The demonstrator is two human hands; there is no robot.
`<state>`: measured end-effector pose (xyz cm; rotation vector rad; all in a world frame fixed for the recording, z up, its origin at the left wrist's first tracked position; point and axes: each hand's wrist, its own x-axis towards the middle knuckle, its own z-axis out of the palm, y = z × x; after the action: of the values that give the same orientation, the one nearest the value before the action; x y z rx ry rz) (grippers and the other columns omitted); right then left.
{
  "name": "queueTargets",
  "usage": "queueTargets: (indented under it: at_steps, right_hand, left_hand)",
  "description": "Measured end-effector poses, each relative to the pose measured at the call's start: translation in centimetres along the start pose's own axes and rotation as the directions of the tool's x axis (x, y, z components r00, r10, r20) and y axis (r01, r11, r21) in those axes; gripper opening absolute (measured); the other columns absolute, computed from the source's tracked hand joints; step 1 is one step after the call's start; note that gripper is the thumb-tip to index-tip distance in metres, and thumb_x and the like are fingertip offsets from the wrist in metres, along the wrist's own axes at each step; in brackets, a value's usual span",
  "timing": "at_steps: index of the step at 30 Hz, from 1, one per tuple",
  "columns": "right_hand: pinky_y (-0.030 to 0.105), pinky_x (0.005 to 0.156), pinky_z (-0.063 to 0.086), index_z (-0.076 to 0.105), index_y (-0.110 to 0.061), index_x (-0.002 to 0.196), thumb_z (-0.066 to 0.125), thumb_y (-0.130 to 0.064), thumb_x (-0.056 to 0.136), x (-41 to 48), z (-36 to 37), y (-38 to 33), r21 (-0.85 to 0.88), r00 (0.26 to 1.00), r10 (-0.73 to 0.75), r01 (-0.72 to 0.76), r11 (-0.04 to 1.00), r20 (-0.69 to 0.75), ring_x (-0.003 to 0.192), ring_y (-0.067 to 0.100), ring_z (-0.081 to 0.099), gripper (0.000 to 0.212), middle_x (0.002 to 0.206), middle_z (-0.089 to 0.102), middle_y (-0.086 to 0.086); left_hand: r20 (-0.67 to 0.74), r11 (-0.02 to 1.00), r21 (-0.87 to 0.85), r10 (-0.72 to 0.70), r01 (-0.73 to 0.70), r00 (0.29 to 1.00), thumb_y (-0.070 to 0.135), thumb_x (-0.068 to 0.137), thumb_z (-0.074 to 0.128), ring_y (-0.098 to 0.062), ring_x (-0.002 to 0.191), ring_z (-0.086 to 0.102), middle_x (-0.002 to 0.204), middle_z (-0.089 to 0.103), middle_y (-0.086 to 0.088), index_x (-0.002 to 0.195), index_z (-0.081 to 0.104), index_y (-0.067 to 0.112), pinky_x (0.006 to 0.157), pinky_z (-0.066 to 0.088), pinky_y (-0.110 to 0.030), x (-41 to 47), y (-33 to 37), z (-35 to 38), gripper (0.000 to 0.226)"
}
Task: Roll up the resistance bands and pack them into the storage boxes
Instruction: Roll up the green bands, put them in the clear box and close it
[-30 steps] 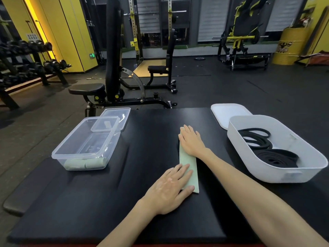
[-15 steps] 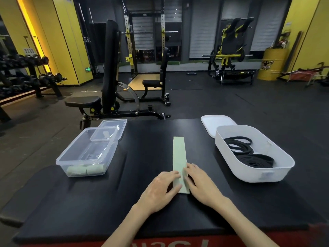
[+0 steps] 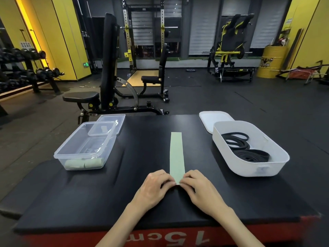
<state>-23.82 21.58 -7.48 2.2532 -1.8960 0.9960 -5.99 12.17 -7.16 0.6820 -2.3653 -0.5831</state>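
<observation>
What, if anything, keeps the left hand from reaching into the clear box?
Likely yes: bare mat lies between, and the clear box is uncovered except a small lid over its far end. But the left hand is pinching the green band.

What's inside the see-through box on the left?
Pale green rolled bands lie at the near end of the clear box. The wall blurs them, so I cannot count them. A small clear lid resting on the rim partly hides the far end.

Black mat (image 3: 146,157), band (image 3: 176,154), clear box (image 3: 80,155), tub (image 3: 236,163)
</observation>
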Motion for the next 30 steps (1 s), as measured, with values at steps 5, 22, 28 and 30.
queueTargets:
  at_steps: [5, 22, 28, 30]
  right_hand:
    - [0.014, 0.073, 0.035, 0.059, -0.021, 0.095, 0.049, -0.021, 0.095, -0.08, -0.3, -0.2, 0.026, 0.999, 0.029, -0.029, 0.999, 0.017, 0.08, 0.005, 0.046, 0.01, 0.086, 0.05, -0.013]
    - [0.01, 0.077, 0.036, 0.066, -0.024, 0.091, 0.061, -0.029, 0.09, -0.59, -0.79, -0.06, 0.092, 0.997, 0.041, -0.047, 0.995, 0.071, 0.087, 0.001, 0.047, 0.007, 0.089, 0.053, -0.017]
    - [0.011, 0.073, 0.038, 0.07, -0.019, 0.093, 0.06, -0.015, 0.089, -0.77, -0.71, -0.27, 0.075, 1.0, 0.018, -0.019, 0.997, 0.012, 0.082, 0.006, 0.051, 0.011, 0.087, 0.058, -0.009]
    - [0.008, 0.075, 0.036, 0.069, -0.019, 0.095, 0.06, -0.014, 0.088, -0.81, -0.83, -0.32, 0.083, 0.999, 0.04, -0.041, 0.996, 0.005, 0.082, 0.005, 0.051, 0.012, 0.086, 0.059, -0.01]
  left_hand:
    - [0.017, 1.0, -0.022, 0.014, -0.013, 1.0, 0.034, 0.091, 0.06, -0.008, 0.068, 0.054, 0.076, 0.062, 0.011, 0.088, 0.065, 0.02, 0.067, 0.04, -0.01, 0.17, 0.45, -0.14, 0.015]
    - [0.034, 0.995, -0.094, -0.016, 0.02, 0.999, 0.03, 0.083, 0.072, -0.012, 0.068, 0.059, 0.074, 0.066, 0.012, 0.081, 0.075, 0.028, 0.064, 0.043, -0.015, 0.02, 0.03, -0.79, 0.004]
    - [0.031, 0.988, -0.149, -0.036, 0.04, 0.999, 0.028, 0.082, 0.075, -0.01, 0.07, 0.062, 0.074, 0.068, 0.013, 0.082, 0.075, 0.027, 0.066, 0.044, -0.013, -0.05, 0.57, -0.93, 0.002]
    - [0.05, 0.987, -0.152, -0.038, 0.045, 0.998, 0.027, 0.083, 0.073, -0.011, 0.07, 0.061, 0.072, 0.067, 0.012, 0.084, 0.073, 0.026, 0.066, 0.044, -0.013, -0.06, 0.73, -0.93, 0.001]
